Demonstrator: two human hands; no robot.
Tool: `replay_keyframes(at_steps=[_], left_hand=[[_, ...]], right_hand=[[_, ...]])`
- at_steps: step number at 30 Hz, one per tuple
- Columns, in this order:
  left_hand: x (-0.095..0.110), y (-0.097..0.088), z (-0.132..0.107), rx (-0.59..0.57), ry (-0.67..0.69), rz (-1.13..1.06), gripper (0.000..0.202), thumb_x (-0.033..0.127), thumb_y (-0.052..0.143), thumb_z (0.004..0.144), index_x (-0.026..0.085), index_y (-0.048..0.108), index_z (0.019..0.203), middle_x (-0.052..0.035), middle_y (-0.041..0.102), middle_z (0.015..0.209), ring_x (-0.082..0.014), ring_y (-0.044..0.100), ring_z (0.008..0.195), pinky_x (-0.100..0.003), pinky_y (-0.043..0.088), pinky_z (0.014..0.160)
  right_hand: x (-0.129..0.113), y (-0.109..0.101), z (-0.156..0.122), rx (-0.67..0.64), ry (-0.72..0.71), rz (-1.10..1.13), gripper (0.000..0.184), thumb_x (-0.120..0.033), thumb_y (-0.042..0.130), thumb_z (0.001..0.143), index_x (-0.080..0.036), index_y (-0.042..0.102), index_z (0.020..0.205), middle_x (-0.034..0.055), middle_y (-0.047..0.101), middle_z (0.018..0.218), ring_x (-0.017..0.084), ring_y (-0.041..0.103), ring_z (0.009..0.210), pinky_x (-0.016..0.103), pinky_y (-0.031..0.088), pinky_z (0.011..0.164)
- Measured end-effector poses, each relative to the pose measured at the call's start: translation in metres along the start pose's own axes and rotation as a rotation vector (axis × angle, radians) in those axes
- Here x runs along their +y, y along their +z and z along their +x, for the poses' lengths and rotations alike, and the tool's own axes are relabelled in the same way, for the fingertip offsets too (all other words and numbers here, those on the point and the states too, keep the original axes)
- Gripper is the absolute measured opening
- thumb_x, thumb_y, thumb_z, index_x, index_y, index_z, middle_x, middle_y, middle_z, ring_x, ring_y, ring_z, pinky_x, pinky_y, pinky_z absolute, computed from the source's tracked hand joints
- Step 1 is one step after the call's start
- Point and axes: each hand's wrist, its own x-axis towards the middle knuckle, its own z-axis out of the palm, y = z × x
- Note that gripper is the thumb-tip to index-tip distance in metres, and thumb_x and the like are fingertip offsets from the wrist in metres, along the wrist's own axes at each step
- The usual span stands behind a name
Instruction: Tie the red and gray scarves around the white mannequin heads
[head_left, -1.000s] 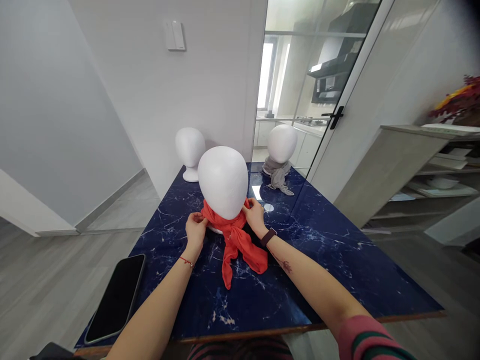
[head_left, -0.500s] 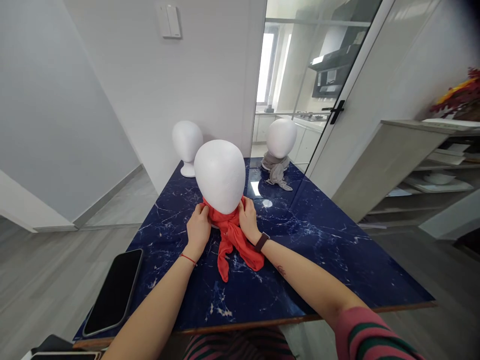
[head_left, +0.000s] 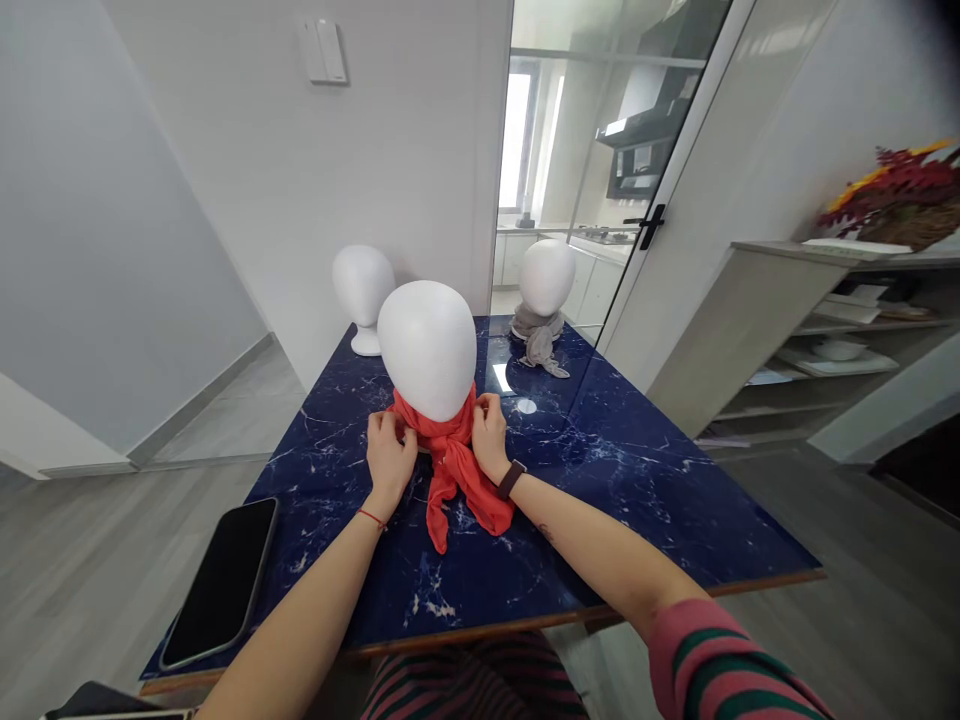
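Observation:
A white foam mannequin head (head_left: 427, 345) stands on the dark blue marble table (head_left: 600, 480). A red scarf (head_left: 457, 470) is wrapped round its neck, with the two ends hanging down onto the table in front. My left hand (head_left: 388, 455) pinches the scarf at the left side of the neck. My right hand (head_left: 487, 440), with a dark watch on the wrist, pinches the scarf at the right side. Both hands are closed on the cloth.
A second white head (head_left: 362, 290) stands bare at the back left. A third head (head_left: 546, 280) at the back wears a grey scarf (head_left: 537, 340). A black phone (head_left: 221, 580) lies at the table's near left corner. Shelves (head_left: 825, 340) stand to the right.
Both hands stayed at the sides of the neck, moving in and pinching the red scarf closer to the knot. The camera view shifted slightly.

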Motion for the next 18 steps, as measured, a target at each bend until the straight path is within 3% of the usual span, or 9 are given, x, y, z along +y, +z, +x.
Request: replay_keyframes(at_steps=[3,5,11,18], left_hand=[[-0.011,-0.001,0.003,0.067,-0.164,-0.125,0.026,0.016,0.045,0.077,0.016,0.053,0.102,-0.0124,0.052,0.106,-0.0268,0.049,0.108,-0.044,0.04,0.096],[-0.017,0.001,0.004,0.035,-0.191,-0.153,0.033,0.018,0.043,0.079,0.013,0.052,0.111,-0.0147,0.053,0.114,-0.027,0.047,0.114,-0.044,0.038,0.1],[-0.019,0.009,0.005,-0.219,-0.128,-0.38,0.045,0.031,0.035,0.09,0.019,0.042,0.133,-0.009,0.047,0.138,-0.0216,0.043,0.127,-0.04,0.029,0.109],[-0.015,0.008,0.004,-0.155,-0.058,-0.345,0.046,0.036,0.038,0.091,0.019,0.045,0.133,-0.0106,0.05,0.135,-0.0217,0.043,0.126,-0.041,0.028,0.109]], right_hand=[[0.009,-0.005,0.009,0.019,0.068,-0.114,0.027,-0.014,0.031,0.084,-0.016,0.052,0.101,0.0116,0.056,0.104,0.021,0.051,0.1,0.035,0.039,0.091],[0.015,-0.007,0.013,-0.027,0.075,-0.136,0.028,-0.014,0.035,0.083,-0.015,0.056,0.102,0.0142,0.056,0.109,0.023,0.048,0.105,0.039,0.035,0.095],[0.021,-0.004,0.008,-0.199,0.057,-0.067,0.02,-0.02,0.049,0.083,-0.019,0.064,0.095,0.0111,0.063,0.106,0.024,0.053,0.103,0.037,0.037,0.094],[0.016,0.0,0.012,-0.114,0.171,0.229,0.029,-0.03,0.047,0.084,-0.018,0.06,0.107,0.0099,0.061,0.112,0.02,0.054,0.107,0.035,0.041,0.094]])
